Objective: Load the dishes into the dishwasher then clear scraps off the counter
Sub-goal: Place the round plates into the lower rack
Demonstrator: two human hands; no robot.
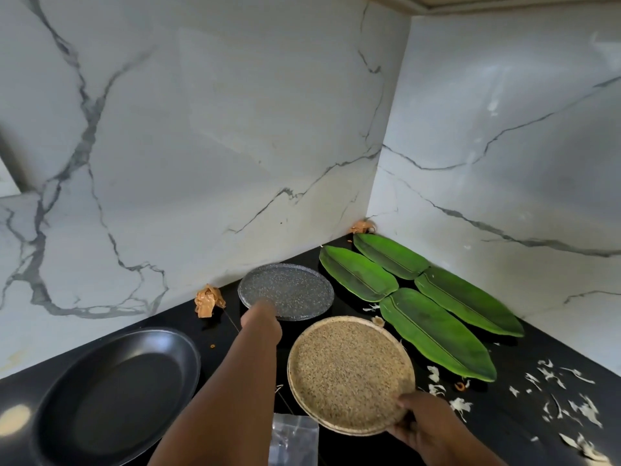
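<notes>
Head view: gathering dishes; right hand [425, 423] grips the tan plate [349, 375], left hand [262, 319] reaches the speckled plate [285, 290], grip seemingly unformed; next, lift it

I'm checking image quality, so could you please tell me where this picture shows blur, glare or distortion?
Head view: left hand blurred at the grey plate; window glare on the black dish's left rim; wide-angle bending tilts the marble wall; white scraps soft at right.
</notes>
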